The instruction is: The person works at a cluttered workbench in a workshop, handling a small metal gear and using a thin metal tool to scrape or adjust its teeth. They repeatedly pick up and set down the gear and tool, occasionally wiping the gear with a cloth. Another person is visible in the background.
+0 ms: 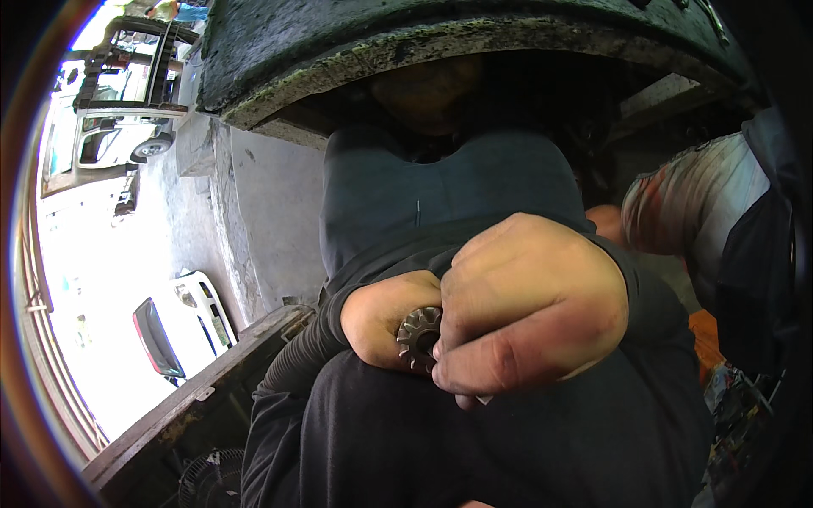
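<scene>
Over my dark-clothed lap, my right hand (529,300) is closed with its fingertips on a small dark metal bevel gear (418,337). My left hand (389,317) lies against the gear's left side, its fingers hidden behind the gear and my right hand. A small pale piece shows under my right fingertips; I cannot make it out.
A heavy dark, weathered metal edge (474,34) overhangs my legs. Another person's patterned sleeve (677,199) is at right. A worn rail (203,389) and black fan guard (207,478) are lower left. Beyond, white vehicles (114,127) stand on concrete (271,212).
</scene>
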Demonstrator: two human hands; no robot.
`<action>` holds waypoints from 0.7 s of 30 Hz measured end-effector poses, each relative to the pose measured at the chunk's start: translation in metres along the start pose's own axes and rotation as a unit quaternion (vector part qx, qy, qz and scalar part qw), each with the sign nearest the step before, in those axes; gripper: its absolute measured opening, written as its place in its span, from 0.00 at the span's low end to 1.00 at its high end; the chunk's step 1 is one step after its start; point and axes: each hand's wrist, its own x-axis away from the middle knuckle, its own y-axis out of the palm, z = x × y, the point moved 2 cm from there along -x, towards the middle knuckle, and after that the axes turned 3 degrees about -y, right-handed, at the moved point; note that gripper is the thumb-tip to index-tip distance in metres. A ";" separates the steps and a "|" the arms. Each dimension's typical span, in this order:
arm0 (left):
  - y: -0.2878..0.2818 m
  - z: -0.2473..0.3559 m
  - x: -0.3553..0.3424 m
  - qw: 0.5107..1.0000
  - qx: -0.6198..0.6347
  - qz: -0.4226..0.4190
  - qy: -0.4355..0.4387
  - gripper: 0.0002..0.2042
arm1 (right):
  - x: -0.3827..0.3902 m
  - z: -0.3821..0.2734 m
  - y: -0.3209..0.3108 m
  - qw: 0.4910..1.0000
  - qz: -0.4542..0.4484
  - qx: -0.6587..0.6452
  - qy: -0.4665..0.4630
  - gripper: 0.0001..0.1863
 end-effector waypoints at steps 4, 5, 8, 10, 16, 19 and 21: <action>0.002 -0.007 0.005 0.999 0.031 0.028 0.007 0.14 | -0.003 -0.008 0.005 0.998 0.007 0.063 0.024 0.08; 0.002 -0.004 0.003 0.999 0.035 0.033 0.018 0.14 | -0.004 -0.009 0.004 0.998 0.003 0.061 0.026 0.08; -0.002 0.011 -0.007 0.997 0.024 0.051 0.054 0.15 | -0.002 -0.003 -0.001 0.999 0.016 0.033 0.010 0.08; -0.004 0.010 -0.006 0.997 0.012 0.051 0.062 0.14 | 0.003 -0.001 -0.001 0.998 0.052 0.023 -0.003 0.08; -0.009 0.030 -0.010 0.995 -0.010 0.026 0.098 0.11 | 0.024 -0.006 -0.032 0.963 0.235 -0.103 0.079 0.11; -0.011 0.036 -0.011 0.992 -0.011 0.044 0.121 0.10 | 0.042 -0.005 -0.041 0.927 0.346 -0.073 0.122 0.12; -0.011 0.037 -0.011 0.989 0.008 0.050 0.136 0.10 | 0.053 -0.003 -0.047 0.898 0.411 -0.057 0.143 0.13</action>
